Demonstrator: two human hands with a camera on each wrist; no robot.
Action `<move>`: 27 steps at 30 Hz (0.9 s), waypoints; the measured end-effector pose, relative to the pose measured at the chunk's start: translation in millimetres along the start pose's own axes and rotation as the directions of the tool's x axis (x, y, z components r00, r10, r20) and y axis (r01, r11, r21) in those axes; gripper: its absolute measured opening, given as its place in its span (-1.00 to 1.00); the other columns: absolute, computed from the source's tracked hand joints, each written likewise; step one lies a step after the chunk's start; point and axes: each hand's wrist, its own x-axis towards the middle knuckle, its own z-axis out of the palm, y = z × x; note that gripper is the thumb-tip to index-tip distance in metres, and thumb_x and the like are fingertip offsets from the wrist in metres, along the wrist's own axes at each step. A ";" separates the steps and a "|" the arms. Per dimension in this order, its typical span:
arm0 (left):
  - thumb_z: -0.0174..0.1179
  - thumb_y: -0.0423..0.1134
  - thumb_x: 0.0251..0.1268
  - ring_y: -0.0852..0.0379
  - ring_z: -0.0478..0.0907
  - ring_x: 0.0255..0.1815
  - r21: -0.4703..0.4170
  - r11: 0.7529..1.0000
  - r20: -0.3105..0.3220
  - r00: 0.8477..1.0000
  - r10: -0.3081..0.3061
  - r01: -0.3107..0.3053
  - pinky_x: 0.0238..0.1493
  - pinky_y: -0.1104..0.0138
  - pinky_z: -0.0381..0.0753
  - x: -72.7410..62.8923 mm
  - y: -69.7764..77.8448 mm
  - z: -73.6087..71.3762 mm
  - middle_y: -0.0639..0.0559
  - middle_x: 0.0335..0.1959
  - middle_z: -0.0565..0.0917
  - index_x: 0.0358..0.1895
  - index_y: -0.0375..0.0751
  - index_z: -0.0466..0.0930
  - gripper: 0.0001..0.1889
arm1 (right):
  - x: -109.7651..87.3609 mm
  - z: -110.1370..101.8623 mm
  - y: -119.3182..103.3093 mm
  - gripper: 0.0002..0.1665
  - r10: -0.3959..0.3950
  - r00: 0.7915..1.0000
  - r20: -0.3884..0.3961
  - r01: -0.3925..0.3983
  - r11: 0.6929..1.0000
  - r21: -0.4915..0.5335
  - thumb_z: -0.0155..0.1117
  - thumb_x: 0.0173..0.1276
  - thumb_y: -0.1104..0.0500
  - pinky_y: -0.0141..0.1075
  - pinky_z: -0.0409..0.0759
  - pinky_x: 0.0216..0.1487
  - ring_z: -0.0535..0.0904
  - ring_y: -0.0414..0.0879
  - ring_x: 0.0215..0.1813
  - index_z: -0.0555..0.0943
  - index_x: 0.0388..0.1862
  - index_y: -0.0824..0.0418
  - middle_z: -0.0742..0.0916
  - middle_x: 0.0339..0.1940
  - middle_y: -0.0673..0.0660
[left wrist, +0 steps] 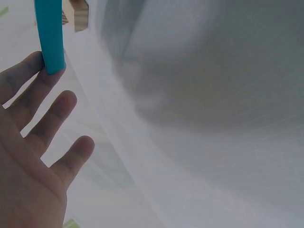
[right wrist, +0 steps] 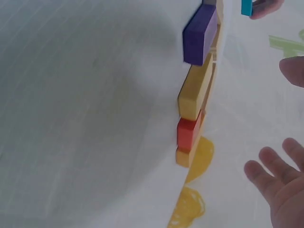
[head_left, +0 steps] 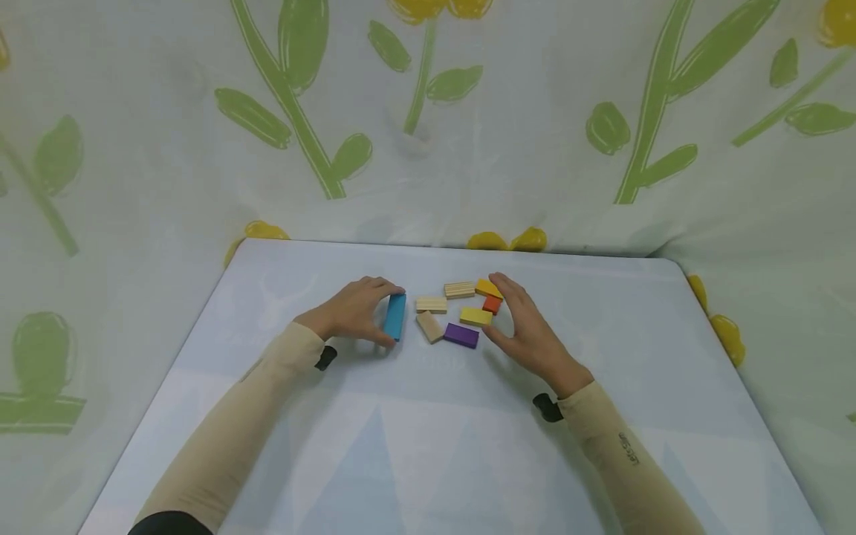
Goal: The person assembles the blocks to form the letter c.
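My left hand [head_left: 354,310] pinches a blue rectangular block [head_left: 394,317] by its ends, thumb at the near end and fingers at the far one. In the left wrist view two fingertips touch the end of this block [left wrist: 50,38], while the other fingers are spread. My right hand [head_left: 535,343] is beside the right edge of a group of blocks, thumb and fingers apart, nothing held. Nearest to it are a yellow block [head_left: 475,316], a red block [head_left: 492,305] and an orange-yellow block [head_left: 489,288]. A purple block [head_left: 461,335] lies at the group's near side.
Several plain wooden blocks, among them a tilted one [head_left: 429,327], lie between the hands on a pale table [head_left: 455,446]. The table's far edge runs behind them, against a white cloth [head_left: 508,148] printed with green leaves and yellow flowers.
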 end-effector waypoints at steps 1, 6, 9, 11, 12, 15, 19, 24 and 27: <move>0.57 0.18 -0.09 -0.14 0.31 0.40 0.002 1.000 0.001 1.000 -0.002 0.002 0.43 -0.09 0.30 -2.4 0.8 0.8 -0.09 0.40 0.44 0.48 -0.09 0.37 0.00 | 2.1 1.9 -1.4 0.08 -0.007 1.000 -0.002 0.007 1.000 0.001 0.45 0.36 0.16 0.03 0.19 0.53 0.09 -0.02 0.62 0.02 0.68 0.03 0.19 0.65 0.07; 0.57 0.20 -0.09 -0.13 0.33 0.39 0.007 1.000 -0.012 1.000 0.029 -0.029 0.40 -0.09 0.33 -15.1 2.3 6.5 -0.08 0.40 0.45 0.48 -0.08 0.37 0.01 | 11.7 9.5 -10.0 0.05 -0.031 0.999 0.022 0.031 0.999 0.030 0.46 0.35 0.17 0.04 0.21 0.52 0.11 -0.02 0.61 0.06 0.67 0.06 0.20 0.65 0.04; 0.58 0.19 -0.10 -0.13 0.35 0.39 0.006 0.999 -0.030 0.998 0.054 -0.054 0.39 -0.08 0.35 -22.2 1.6 10.7 -0.08 0.40 0.46 0.49 -0.10 0.37 0.03 | 18.2 14.9 -12.4 0.04 -0.040 0.998 0.044 0.038 0.998 0.044 0.44 0.37 0.16 0.02 0.27 0.49 0.12 -0.01 0.61 0.07 0.67 0.03 0.18 0.65 0.04; 0.58 0.20 -0.11 -0.12 0.36 0.39 0.006 0.998 -0.039 0.997 0.061 -0.061 0.39 -0.08 0.35 -26.5 1.0 14.2 -0.07 0.40 0.46 0.49 -0.10 0.37 0.03 | 22.8 18.7 -12.7 0.03 -0.047 0.997 0.053 0.044 0.998 0.048 0.43 0.37 0.17 0.02 0.28 0.49 0.12 0.00 0.61 0.07 0.67 0.02 0.18 0.65 0.06; 0.58 0.20 -0.10 -0.12 0.36 0.39 0.006 0.998 -0.042 0.997 0.061 -0.061 0.40 -0.08 0.35 -28.7 0.9 16.1 -0.07 0.41 0.46 0.49 -0.10 0.36 0.03 | 25.1 20.7 -12.7 0.03 -0.046 0.997 0.058 0.043 0.998 0.048 0.43 0.37 0.18 0.00 0.28 0.49 0.11 -0.01 0.61 0.07 0.67 0.01 0.18 0.65 0.06; 0.57 0.20 -0.08 -0.13 0.35 0.41 0.014 0.998 -0.049 0.997 0.062 -0.062 0.41 -0.10 0.33 -36.8 -0.1 20.8 -0.07 0.41 0.46 0.48 -0.10 0.37 0.01 | 32.7 26.5 -14.4 0.02 -0.063 0.995 0.078 0.058 0.996 0.064 0.43 0.36 0.21 0.00 0.29 0.49 0.11 0.02 0.61 0.09 0.66 0.04 0.19 0.65 0.10; 0.57 0.20 -0.08 -0.14 0.34 0.42 0.003 0.998 -0.052 0.997 0.061 -0.061 0.42 -0.10 0.31 -45.4 -2.0 26.1 -0.08 0.42 0.45 0.48 -0.12 0.38 0.01 | 40.6 33.8 -18.8 -0.03 -0.066 0.990 0.124 0.056 0.995 0.088 0.41 0.37 0.21 0.00 0.34 0.45 0.18 0.04 0.58 0.14 0.65 0.05 0.18 0.65 0.08; 0.58 0.21 -0.10 -0.14 0.33 0.43 -0.008 0.998 -0.052 0.997 0.054 -0.054 0.42 -0.09 0.31 -50.9 -3.6 29.8 -0.08 0.42 0.45 0.48 -0.12 0.38 0.03 | 49.4 43.3 -24.5 -0.07 -0.099 0.979 0.179 0.095 0.995 0.031 0.42 0.39 0.14 -0.04 0.35 0.46 0.24 0.04 0.55 0.17 0.63 0.07 0.23 0.63 0.09; 0.58 0.21 -0.11 -0.14 0.33 0.43 -0.002 0.998 -0.055 0.997 0.058 -0.058 0.41 -0.09 0.31 -54.6 -5.3 31.8 -0.08 0.41 0.46 0.48 -0.12 0.38 0.02 | 53.2 47.5 -29.7 -0.13 -0.103 0.966 0.236 0.108 0.994 -0.006 0.41 0.39 0.12 -0.04 0.33 0.47 0.28 0.05 0.54 0.26 0.60 0.09 0.34 0.58 0.10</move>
